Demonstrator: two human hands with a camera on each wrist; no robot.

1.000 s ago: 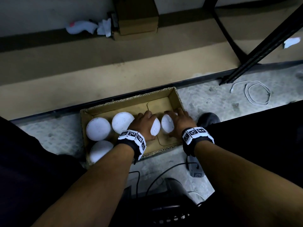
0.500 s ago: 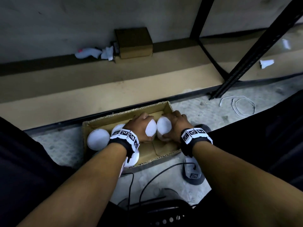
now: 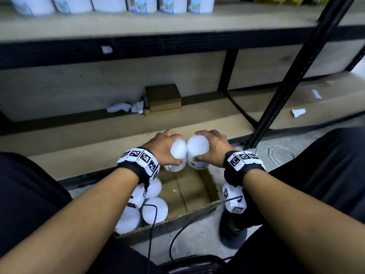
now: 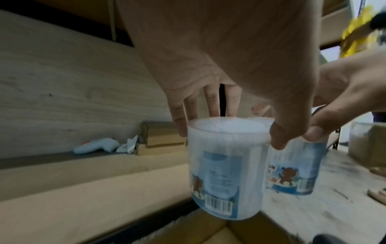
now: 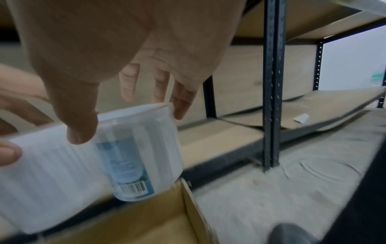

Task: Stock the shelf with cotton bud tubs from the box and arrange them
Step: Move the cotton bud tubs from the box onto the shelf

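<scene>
Two tubs are in the air above the box (image 3: pixel 209 184), side by side and touching. The left hand (image 3: pixel 164 147) grasps the left tub (image 3: pixel 177 155) by its lid, fingers curled over the rim; the right hand (image 3: pixel 214 147) grasps the right tub (image 3: pixel 197 153) in the same way. Three more tubs (image 3: pixel 155 210) stand in the left part of the box. Behind the hands is the low shelf (image 3: pixel 79 147) with a small carton (image 3: pixel 163 97). More tubs (image 3: pixel 171 4) stand in a row on the upper shelf (image 3: pixel 118 24).
</scene>
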